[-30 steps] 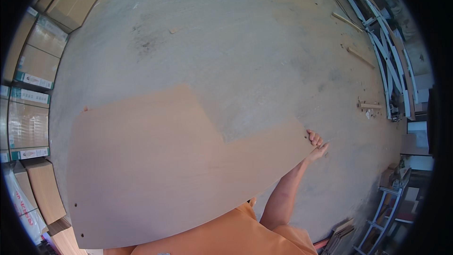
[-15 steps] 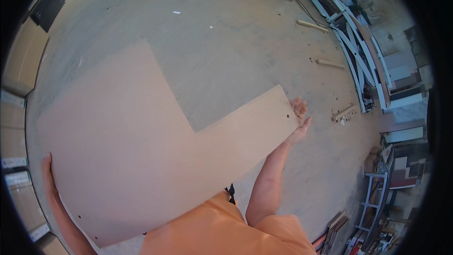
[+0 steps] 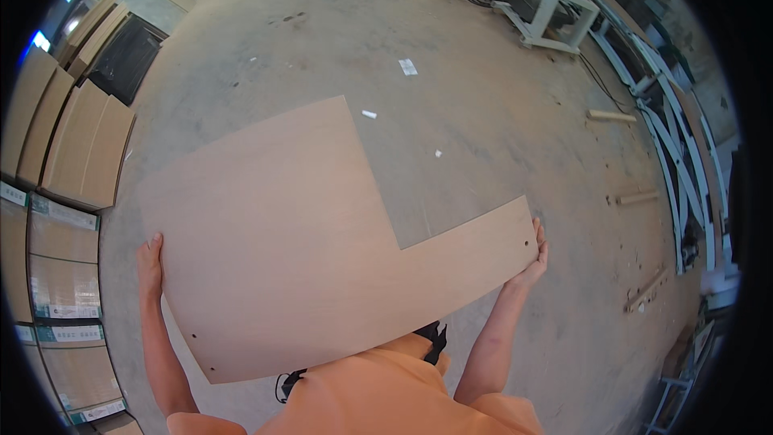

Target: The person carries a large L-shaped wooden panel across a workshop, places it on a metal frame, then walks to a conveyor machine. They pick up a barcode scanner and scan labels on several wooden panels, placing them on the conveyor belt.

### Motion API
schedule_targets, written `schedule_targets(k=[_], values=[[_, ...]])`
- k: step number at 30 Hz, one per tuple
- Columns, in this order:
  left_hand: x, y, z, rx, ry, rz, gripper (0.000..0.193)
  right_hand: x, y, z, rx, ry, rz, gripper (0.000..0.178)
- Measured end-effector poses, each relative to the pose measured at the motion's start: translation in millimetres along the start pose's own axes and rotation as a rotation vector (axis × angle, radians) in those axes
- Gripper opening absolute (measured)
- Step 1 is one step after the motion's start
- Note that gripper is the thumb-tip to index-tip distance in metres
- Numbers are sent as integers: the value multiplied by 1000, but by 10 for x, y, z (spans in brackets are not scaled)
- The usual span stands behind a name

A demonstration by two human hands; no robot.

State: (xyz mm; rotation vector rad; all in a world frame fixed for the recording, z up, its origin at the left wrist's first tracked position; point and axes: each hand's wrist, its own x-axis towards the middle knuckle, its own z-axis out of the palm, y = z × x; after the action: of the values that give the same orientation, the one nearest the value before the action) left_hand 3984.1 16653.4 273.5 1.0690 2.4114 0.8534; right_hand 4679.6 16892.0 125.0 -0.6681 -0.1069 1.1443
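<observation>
A large L-shaped plywood panel [image 3: 274, 242] is held up across the front of my body, its cut-out corner at the far right. Small dark holes show near its lower left corner and at the end of its right arm. My left hand [image 3: 150, 267] grips the left edge, its thumb at the rim and its other fingers mostly hidden. Around the narrow right end, my right hand [image 3: 532, 264] is closed, fingers along the edge and the palm under the corner. The panel's near edge lies close to my orange shirt [image 3: 378, 395].
Stacked cartons [image 3: 66, 274] line the left side, with long brown boxes [image 3: 88, 145] beyond them. A machine on a white frame [image 3: 555, 12] stands at the far right, near metal racking [image 3: 676, 145]. Wooden blocks [image 3: 636, 197] and paper scraps [image 3: 408, 67] lie on the concrete floor.
My view has shifted, showing more of the left cartons and the far machine. The panel sits farther right in view. My right hand's fingers, spread before, have closed in on its end.
</observation>
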Motion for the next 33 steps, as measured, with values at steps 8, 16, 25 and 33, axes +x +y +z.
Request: schedule_targets(k=[8,16,25,33], values=[[2209,816,103,-97,341,49,64,1871,1530,1867,-362,113,328,40],[5616,961,776,-602,471,-211,74,3221,3634,3590,-98,177,51,33],[9273,1599,1575,-1372,104,-3,77,4961,4849,5245,217,-375,-107,43],[11902,2141,2080,-1600,224,-191,73,7153,6831,6951,322,-641,-26,42]])
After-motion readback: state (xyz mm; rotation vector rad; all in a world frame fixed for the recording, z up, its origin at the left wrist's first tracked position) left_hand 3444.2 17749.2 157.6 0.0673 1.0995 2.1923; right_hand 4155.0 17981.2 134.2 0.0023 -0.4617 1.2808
